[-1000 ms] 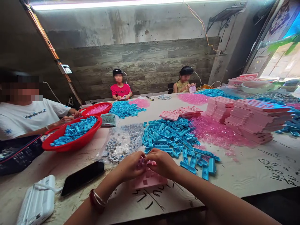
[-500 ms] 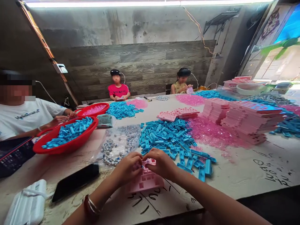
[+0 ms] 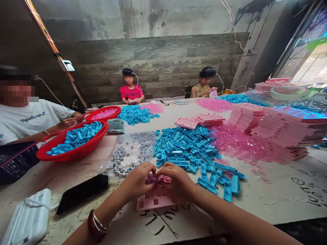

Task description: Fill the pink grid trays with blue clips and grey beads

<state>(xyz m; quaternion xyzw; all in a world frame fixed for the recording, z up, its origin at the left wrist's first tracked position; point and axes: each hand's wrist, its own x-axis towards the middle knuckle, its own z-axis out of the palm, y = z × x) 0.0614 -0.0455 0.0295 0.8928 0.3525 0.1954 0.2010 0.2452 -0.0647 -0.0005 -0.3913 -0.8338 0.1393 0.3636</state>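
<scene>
Head view, pale pink gridded tray, hands pinched over it

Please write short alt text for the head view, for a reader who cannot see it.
Left hand and right hand meet over a pink tray on a table, pinching a small pink piece. Beyond lie blue clips and pink tray stacks; three people sit around.

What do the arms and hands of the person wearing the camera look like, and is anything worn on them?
Both forearms are bare, with no sleeves in view. The left hand and right hand wear no gloves, and no rings can be made out. The left wrist carries a dark red bangle beside two thin silver metal bangles. The right wrist looks bare.
</scene>
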